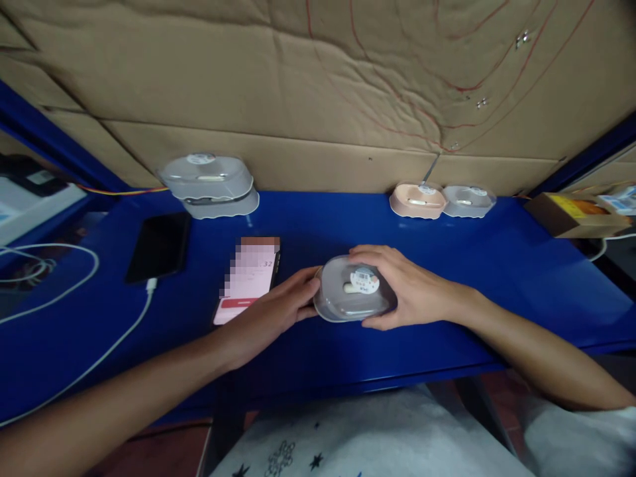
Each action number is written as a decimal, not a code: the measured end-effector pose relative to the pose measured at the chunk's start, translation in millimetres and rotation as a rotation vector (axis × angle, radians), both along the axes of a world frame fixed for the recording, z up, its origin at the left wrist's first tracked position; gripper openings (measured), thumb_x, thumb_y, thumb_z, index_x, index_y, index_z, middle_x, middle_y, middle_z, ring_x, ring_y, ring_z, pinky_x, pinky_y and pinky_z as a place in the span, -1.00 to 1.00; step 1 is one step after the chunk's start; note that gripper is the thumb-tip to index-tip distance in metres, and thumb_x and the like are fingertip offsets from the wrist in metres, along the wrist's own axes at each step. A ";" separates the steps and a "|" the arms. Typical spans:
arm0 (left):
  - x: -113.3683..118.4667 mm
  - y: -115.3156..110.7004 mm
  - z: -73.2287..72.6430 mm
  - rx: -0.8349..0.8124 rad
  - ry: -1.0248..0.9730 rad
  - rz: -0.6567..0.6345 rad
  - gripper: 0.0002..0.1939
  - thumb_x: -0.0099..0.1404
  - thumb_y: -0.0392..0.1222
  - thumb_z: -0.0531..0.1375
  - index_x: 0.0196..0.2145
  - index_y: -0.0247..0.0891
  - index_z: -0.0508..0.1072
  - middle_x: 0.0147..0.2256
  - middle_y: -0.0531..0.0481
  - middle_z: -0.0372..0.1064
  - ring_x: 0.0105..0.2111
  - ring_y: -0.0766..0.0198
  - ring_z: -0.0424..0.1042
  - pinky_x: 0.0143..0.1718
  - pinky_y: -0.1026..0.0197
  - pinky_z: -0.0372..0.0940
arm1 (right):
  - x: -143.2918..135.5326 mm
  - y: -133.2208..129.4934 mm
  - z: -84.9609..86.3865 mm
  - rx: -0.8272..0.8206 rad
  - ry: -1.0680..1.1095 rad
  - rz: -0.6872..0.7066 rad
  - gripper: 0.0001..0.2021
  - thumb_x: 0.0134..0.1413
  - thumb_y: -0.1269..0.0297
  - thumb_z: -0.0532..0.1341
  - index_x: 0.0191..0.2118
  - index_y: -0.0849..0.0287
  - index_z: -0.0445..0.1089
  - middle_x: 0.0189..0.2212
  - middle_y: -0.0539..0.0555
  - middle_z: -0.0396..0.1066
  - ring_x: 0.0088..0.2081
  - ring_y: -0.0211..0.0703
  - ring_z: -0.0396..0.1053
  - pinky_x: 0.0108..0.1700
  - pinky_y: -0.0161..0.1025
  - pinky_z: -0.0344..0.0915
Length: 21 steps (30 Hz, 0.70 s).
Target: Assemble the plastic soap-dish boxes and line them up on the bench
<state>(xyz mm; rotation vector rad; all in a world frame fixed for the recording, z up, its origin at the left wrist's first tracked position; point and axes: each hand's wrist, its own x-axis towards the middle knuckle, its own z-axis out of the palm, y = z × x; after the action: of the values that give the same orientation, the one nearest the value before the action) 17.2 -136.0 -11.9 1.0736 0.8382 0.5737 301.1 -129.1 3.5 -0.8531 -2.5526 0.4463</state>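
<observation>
Between my two hands is a grey plastic box with a clear lid (332, 285), held above the blue table. A round white sticker (365, 281) with a barcode is on its lid, beside a small pale handle. My left hand (298, 295) grips the box's left edge between thumb and fingers. Around the right end wraps my right hand (397, 285), thumb on the near side and fingers on the far side. The underside of the box is hidden. Just left of my left hand lies a phone with a lit pink screen (251, 278).
At the back left stand stacked grey lidded boxes (211, 182). A pink box (417, 201) and a grey box (468, 201) sit side by side at the back right. A dark phone (159, 246) with a white cable (132, 338) lies left. A cardboard box (559, 215) stands far right.
</observation>
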 end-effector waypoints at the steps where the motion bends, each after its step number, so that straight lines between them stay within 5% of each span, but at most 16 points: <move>1: -0.7 -0.3 0.2 0.076 0.054 0.005 -0.38 0.44 0.28 0.25 0.31 -0.05 0.38 0.34 -0.12 0.34 0.35 -0.13 0.31 0.38 -0.18 0.23 | 3.6 2.2 1.4 -0.001 -0.034 -0.026 -0.05 0.05 -0.03 0.51 0.44 0.05 0.08 0.35 0.32 0.29 0.38 0.30 0.27 0.34 0.21 0.28; 5: -4.8 -3.5 4.5 0.295 0.270 -0.054 -0.42 0.46 0.25 0.22 0.32 0.05 0.33 0.29 -0.11 0.35 0.35 -0.10 0.31 0.39 -0.23 0.19 | 23.1 12.2 7.7 -0.060 -0.129 -0.090 -0.12 0.05 -0.03 0.51 0.40 0.04 0.15 0.33 0.29 0.32 0.33 0.30 0.33 0.30 0.22 0.33; 10: -4.9 0.0 4.3 0.452 0.302 -0.014 -0.53 0.50 0.11 0.18 0.29 0.05 0.27 0.34 -0.12 0.25 0.30 -0.03 0.35 0.26 -0.16 0.36 | 63.3 13.8 28.0 -0.183 -0.272 -0.232 -0.18 0.08 -0.08 0.46 0.39 -0.08 0.19 0.34 0.20 0.32 0.33 0.36 0.32 0.33 0.32 0.27; 14: -3.3 5.5 0.0 0.466 0.313 -0.006 -0.56 0.49 0.08 0.18 0.25 0.02 0.28 0.27 -0.13 0.31 0.25 -0.01 0.40 0.19 -0.13 0.40 | 110.9 7.6 34.2 -0.111 -0.487 -0.487 -0.22 0.01 0.06 0.44 0.36 -0.20 0.25 0.36 0.17 0.27 0.40 0.49 0.19 0.35 0.42 0.18; 21: -5.6 2.7 1.0 0.474 0.419 -0.075 -0.55 0.49 0.20 0.15 0.23 0.06 0.36 0.19 -0.10 0.42 0.24 -0.04 0.42 0.24 -0.17 0.35 | 231.9 -12.0 7.5 -0.055 -0.785 -1.037 -0.24 0.10 0.05 0.32 0.43 -0.16 0.19 0.34 0.30 0.26 0.26 0.43 0.34 0.19 0.27 0.34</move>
<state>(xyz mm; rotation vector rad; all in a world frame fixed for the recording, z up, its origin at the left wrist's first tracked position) 11.6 -133.4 -10.9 1.6908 1.0459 0.5020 533.0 -141.1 11.0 -2.5195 -2.1919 -0.2022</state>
